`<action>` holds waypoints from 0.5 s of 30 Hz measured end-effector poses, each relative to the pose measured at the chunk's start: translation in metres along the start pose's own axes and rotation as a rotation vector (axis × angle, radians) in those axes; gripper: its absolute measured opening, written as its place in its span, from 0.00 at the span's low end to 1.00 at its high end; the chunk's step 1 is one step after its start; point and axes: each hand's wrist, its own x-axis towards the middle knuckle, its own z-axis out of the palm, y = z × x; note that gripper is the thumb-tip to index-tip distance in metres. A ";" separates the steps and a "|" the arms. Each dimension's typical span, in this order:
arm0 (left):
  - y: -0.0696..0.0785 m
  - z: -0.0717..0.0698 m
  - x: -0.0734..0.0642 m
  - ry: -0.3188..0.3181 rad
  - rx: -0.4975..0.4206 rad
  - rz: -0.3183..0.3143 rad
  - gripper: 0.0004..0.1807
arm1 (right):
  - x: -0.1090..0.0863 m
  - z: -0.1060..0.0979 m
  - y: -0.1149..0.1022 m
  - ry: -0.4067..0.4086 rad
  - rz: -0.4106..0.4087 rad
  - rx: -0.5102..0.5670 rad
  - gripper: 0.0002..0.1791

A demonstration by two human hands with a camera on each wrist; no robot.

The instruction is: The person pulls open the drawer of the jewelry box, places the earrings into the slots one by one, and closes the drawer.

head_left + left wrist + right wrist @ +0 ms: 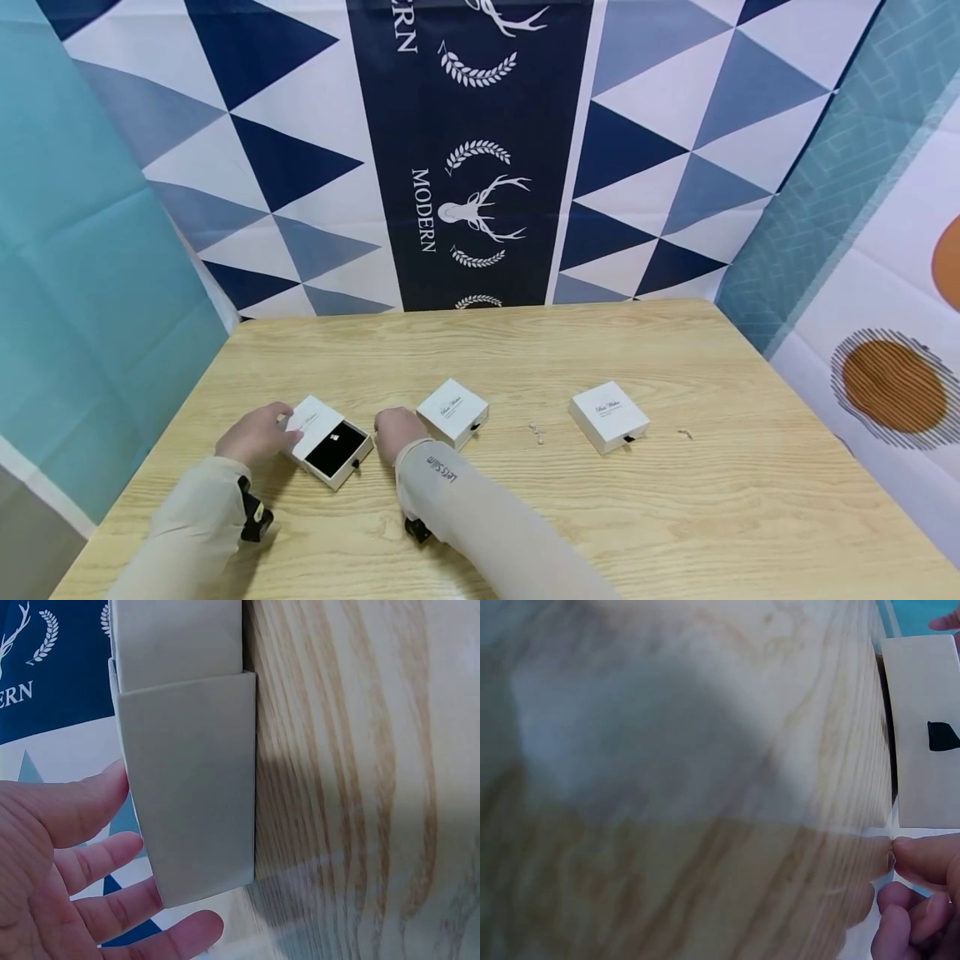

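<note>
A white sliding gift box (322,454) at the left is part drawn out, showing a black pad with a small silvery earring-like piece (334,437) on it. My left hand (253,435) touches the box's left end; in the left wrist view its thumb and fingertips rest along the edge of the sleeve (187,787). My right hand (399,433) is beside the box's right side, apart from it. Its thumb (926,861) and forefinger meet in a pinch, with a tiny pale thing barely visible at the tips; its kind cannot be told.
Two white boxes (452,412) (609,417) with black pull tabs stand closed in the middle and at the right. Several small silvery jewellery pieces (537,432) lie between them, and another (686,434) lies at far right on the wooden table (675,517).
</note>
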 end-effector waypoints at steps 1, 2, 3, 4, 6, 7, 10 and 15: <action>0.000 0.000 -0.001 0.000 0.000 0.001 0.26 | 0.000 0.000 -0.001 0.001 0.000 0.004 0.06; 0.001 0.000 -0.001 0.002 0.002 0.001 0.26 | 0.001 0.000 -0.001 -0.001 0.004 0.006 0.06; 0.001 0.000 -0.002 0.003 0.002 0.002 0.26 | 0.001 0.000 -0.002 0.000 0.006 0.005 0.05; 0.002 0.000 -0.002 0.005 0.004 0.003 0.26 | 0.001 0.000 -0.003 0.001 0.009 0.005 0.05; 0.003 0.000 -0.003 0.008 0.007 0.005 0.26 | -0.002 -0.007 -0.006 -0.010 0.021 0.001 0.04; 0.003 0.000 -0.003 0.009 0.009 0.004 0.26 | -0.002 -0.006 -0.007 -0.002 0.019 -0.005 0.04; 0.003 0.000 -0.004 0.011 0.010 0.002 0.25 | -0.003 -0.006 -0.008 0.016 0.010 -0.035 0.04; 0.003 0.001 -0.003 0.013 0.009 -0.001 0.26 | -0.003 -0.004 -0.008 0.040 0.011 -0.067 0.05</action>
